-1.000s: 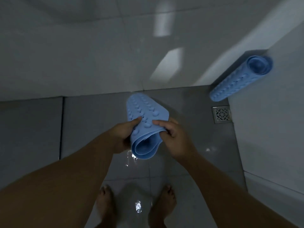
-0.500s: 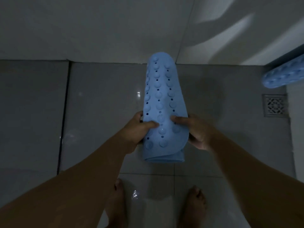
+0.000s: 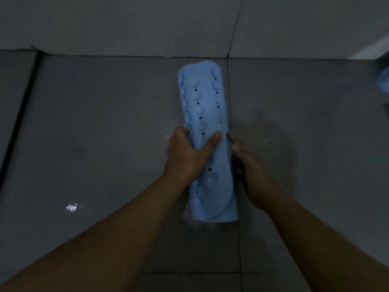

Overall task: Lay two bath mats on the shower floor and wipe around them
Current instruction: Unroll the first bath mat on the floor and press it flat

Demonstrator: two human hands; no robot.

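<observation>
A rolled blue bath mat (image 3: 205,106) with suction cups and small holes stretches lengthwise away from me, low over the grey shower floor (image 3: 101,133). My left hand (image 3: 187,157) grips its left side, thumb laid across the top. My right hand (image 3: 250,171) holds the right side, fingers curled under the roll. Whether the mat touches the floor I cannot tell. A sliver of the second blue mat (image 3: 384,80) shows at the right edge.
The tiled wall (image 3: 130,24) meets the floor just beyond the mat's far end. A dark step or ledge (image 3: 14,123) runs along the left. Wet glints (image 3: 71,207) mark the floor tiles at lower left.
The view has dropped closer to the floor. The roll has moved forward and down, and my feet and the drain have left the frame. Both hands keep their grip.
</observation>
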